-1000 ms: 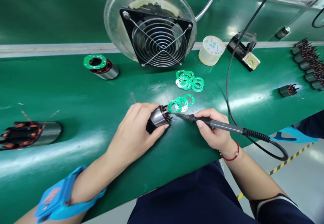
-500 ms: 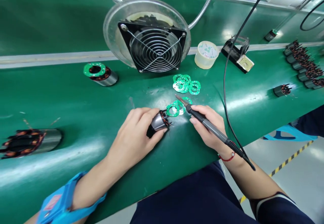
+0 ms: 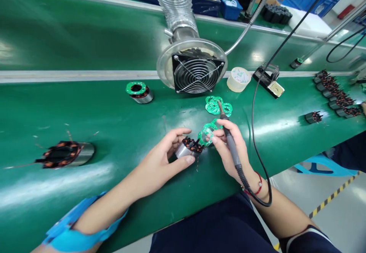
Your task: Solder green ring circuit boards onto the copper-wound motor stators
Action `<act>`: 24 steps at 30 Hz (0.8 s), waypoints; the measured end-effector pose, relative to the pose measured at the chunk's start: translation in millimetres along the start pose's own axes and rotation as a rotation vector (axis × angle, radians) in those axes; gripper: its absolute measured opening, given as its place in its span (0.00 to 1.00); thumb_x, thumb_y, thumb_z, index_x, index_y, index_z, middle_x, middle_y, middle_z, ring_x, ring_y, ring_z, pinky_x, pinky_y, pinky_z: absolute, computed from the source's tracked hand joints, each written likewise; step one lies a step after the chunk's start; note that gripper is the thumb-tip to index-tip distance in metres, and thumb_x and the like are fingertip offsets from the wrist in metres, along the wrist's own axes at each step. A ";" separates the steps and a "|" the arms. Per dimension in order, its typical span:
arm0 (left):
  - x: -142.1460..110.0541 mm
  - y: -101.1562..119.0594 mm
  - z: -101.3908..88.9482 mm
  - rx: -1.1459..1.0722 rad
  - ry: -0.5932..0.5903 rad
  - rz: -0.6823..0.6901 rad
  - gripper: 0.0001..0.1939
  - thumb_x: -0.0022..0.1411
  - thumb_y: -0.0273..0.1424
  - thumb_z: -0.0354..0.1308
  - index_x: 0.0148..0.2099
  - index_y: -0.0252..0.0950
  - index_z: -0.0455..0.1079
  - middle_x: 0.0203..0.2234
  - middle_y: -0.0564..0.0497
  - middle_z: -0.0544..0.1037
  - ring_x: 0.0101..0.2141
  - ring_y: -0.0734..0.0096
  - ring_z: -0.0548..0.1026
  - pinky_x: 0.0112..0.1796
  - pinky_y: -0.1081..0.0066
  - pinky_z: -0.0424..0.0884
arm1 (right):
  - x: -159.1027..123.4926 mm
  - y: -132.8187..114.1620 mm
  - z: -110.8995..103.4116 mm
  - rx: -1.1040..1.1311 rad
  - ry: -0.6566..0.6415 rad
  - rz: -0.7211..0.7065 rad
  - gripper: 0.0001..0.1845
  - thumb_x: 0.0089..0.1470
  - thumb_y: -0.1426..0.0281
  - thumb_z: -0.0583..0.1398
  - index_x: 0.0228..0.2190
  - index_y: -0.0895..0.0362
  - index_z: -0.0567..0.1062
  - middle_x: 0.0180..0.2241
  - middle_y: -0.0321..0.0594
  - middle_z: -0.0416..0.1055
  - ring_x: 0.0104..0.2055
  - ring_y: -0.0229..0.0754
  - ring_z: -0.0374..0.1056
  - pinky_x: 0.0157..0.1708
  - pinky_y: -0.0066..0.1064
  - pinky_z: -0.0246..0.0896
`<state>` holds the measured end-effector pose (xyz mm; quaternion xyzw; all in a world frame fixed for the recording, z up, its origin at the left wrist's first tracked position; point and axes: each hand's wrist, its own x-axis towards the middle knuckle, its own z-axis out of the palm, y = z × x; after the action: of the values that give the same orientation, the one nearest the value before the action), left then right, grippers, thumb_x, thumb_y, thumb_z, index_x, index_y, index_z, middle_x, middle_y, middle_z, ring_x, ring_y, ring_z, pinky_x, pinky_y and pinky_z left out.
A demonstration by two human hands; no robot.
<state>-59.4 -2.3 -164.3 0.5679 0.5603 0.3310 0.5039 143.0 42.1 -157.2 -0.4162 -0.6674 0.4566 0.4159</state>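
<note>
My left hand [image 3: 158, 169] curls around a motor stator [image 3: 183, 151], thumb along its near side and fingers behind. Its wound end, with copper coils and dark upright tabs, faces up and to the right. In my right hand [image 3: 225, 157] is a soldering iron [image 3: 235, 152], its tip pointing up and away from me. The thumb and fingertips of that hand are also at a green ring-shaped circuit board [image 3: 203, 134] beside the stator; whether they pinch it I cannot tell. More green ring boards [image 3: 212, 107] lie in a pile just beyond.
A fume extractor fan [image 3: 198, 76] overhangs the bench. Behind are a tape roll [image 3: 238, 80] and a soldering iron stand [image 3: 268, 81]. One stator [image 3: 143, 97] wears a green board; another [image 3: 85, 153] lies left. Several stators [image 3: 333, 92] stand right. The iron's cable [image 3: 253, 111] loops nearby.
My right hand has moved to the green ring boards by the stator, and the iron's tip has swung upright. The stator's wound end has turned upward. My view has shifted.
</note>
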 end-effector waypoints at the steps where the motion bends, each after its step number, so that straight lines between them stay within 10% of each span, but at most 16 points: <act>1: 0.9 -0.6 -2.1 -0.016 -0.057 0.019 0.32 0.60 0.47 0.58 0.61 0.38 0.56 0.53 0.44 0.68 0.52 0.61 0.70 0.52 0.62 0.68 | -0.6 0.7 3.8 0.102 0.041 0.005 0.19 0.61 0.71 0.58 0.53 0.53 0.63 0.39 0.38 0.70 0.38 0.34 0.73 0.39 0.26 0.69; 14: 13.5 -8.6 -4.1 0.478 -0.083 0.394 0.23 0.61 0.30 0.62 0.57 0.39 0.62 0.47 0.51 0.72 0.49 0.63 0.66 0.50 0.61 0.56 | 8.6 22.1 8.5 0.506 -0.194 0.098 0.22 0.64 0.69 0.58 0.57 0.47 0.60 0.33 0.33 0.67 0.31 0.29 0.65 0.27 0.21 0.59; 24: 8.9 -4.1 -8.1 0.537 -0.076 0.351 0.27 0.58 0.24 0.57 0.60 0.36 0.61 0.50 0.48 0.71 0.50 0.60 0.64 0.51 0.60 0.55 | -9.1 4.7 5.2 -0.586 -0.223 -0.312 0.32 0.57 0.69 0.62 0.59 0.53 0.56 0.50 0.48 0.67 0.50 0.49 0.66 0.49 0.45 0.66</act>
<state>-66.9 7.4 -167.6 0.7805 0.5020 0.2315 0.2919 141.7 33.4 -164.5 -0.3586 -0.8668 0.2193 0.2682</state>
